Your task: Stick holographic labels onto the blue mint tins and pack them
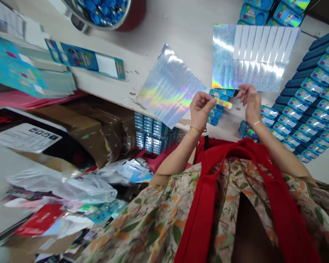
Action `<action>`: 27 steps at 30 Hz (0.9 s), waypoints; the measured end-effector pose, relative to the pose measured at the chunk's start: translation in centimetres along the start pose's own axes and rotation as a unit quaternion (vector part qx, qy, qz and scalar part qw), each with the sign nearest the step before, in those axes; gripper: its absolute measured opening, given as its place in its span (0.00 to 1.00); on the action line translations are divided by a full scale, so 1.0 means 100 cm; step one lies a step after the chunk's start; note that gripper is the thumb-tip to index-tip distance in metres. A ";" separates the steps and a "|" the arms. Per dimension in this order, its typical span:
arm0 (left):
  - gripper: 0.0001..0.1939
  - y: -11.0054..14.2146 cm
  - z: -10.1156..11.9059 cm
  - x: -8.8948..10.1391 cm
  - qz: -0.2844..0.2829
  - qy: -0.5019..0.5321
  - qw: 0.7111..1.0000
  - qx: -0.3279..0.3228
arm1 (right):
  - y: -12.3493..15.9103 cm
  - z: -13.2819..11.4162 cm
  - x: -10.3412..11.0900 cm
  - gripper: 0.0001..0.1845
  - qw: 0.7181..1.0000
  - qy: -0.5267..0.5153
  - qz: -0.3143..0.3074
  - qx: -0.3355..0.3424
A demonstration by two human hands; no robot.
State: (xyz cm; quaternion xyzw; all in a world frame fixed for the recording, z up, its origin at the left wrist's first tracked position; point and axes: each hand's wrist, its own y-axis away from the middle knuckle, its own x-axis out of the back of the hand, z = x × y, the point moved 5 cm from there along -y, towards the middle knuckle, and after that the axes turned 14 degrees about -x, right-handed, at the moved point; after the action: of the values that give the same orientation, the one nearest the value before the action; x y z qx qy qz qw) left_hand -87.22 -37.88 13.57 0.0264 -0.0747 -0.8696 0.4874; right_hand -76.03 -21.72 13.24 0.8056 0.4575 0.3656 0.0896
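Pinched between the thumb and forefinger of my left hand is a small shiny holographic sticker strip, which points right. My right hand hovers just right of the strip with fingers apart and nothing visible in them. Beyond it lies a holographic sticker sheet with a row of white strip-shaped gaps. Another holographic sheet rests at an angle left of my left hand, over the table's front edge. Small blue printed cases sit under and beside my hands.
Rows of blue cases fill the right side. A metal pot of blue round pieces stands at the back. A blue printed carton and stacked cards lie left. Cardboard boxes and plastic wrap crowd the lower left.
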 end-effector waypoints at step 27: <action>0.22 0.060 -0.076 0.049 -0.042 -0.312 0.943 -0.110 | 0.067 0.075 -0.114 0.35 0.961 -0.165 -0.131 -0.180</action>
State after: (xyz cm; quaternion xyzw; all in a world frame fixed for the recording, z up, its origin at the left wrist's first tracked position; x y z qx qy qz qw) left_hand -83.85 -45.96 7.15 -0.2972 -0.1258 -0.8568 0.4023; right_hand -70.09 -33.18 5.29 0.7580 0.4648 0.2888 0.3549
